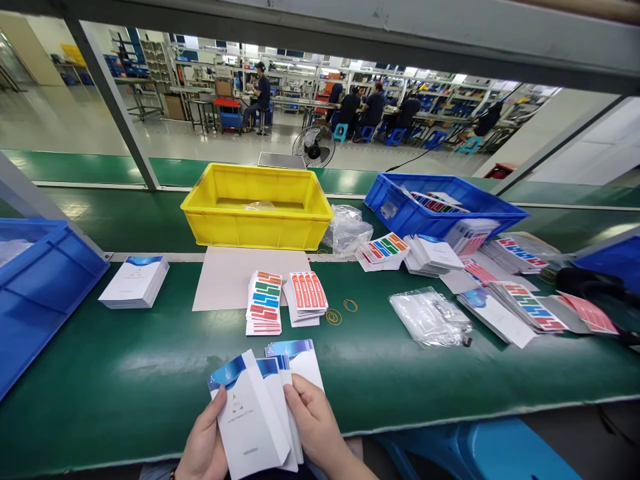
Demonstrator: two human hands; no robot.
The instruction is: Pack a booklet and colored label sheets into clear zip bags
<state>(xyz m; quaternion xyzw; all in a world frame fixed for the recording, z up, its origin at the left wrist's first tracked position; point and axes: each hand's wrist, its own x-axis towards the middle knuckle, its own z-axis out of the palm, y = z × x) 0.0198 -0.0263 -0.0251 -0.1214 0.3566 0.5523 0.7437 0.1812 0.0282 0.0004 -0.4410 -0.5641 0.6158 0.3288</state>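
Both my hands hold a fanned bunch of white booklets with blue corners (pixel 260 407) over the near edge of the green bench. My left hand (pixel 203 447) grips the front booklet from below, thumb on its face. My right hand (pixel 313 420) pinches the booklets behind it, fingers curled over their edges. Just beyond lie two stacks of sticker sheets, one with coloured bars (pixel 264 303) and one with red strips (pixel 306 297).
A yellow bin (pixel 257 230) stands behind a grey card sheet (pixel 225 277). Another booklet stack (pixel 135 283) lies left, beside a blue bin (pixel 40 300). Rubber bands (pixel 340 312), clear bags (pixel 427 317), more sticker piles and a blue crate (pixel 400 213) sit right. Seated people work far behind.
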